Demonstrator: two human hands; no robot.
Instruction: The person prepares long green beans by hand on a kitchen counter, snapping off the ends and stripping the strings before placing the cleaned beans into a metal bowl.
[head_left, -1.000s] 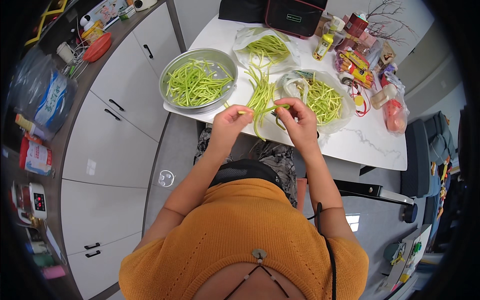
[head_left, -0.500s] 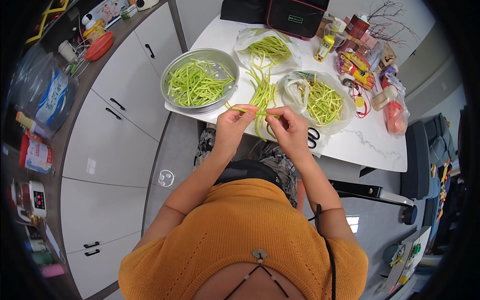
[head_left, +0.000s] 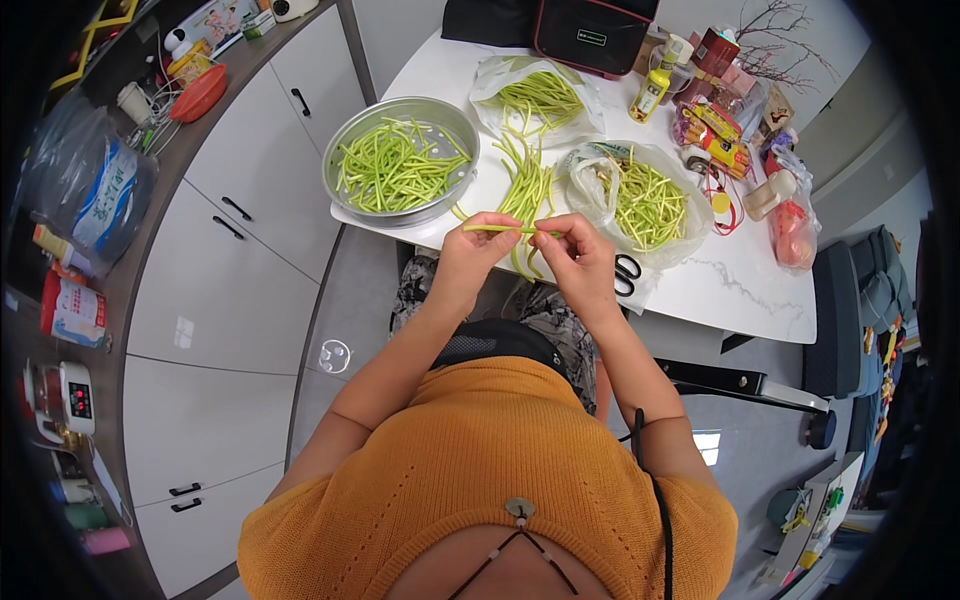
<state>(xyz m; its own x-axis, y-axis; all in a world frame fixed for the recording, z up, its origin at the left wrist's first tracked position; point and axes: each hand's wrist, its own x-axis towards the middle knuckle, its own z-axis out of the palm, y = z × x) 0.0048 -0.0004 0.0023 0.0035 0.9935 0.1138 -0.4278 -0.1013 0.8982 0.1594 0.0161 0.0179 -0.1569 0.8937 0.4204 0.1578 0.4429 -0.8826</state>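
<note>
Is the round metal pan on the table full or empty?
Partly full: the round metal pan holds a loose heap of green stems, with bare metal showing at its right side.

The hands (head_left: 582, 262) hide the blades of the scissors (head_left: 628, 277) and part of a green stem (head_left: 490, 228).

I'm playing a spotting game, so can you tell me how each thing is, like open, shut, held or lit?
Left hand: pinching a green stalk
Right hand: pinching the same stalk
Loose stalks: lying in a bunch
Round metal pan: partly filled with short stalks
Back plastic bag: open
Right-side plastic bag: open
Scissors: black handles showing, blades hidden
Yellow-green bottle: upright
Cabinet doors: shut
Appliance display: lit
</note>
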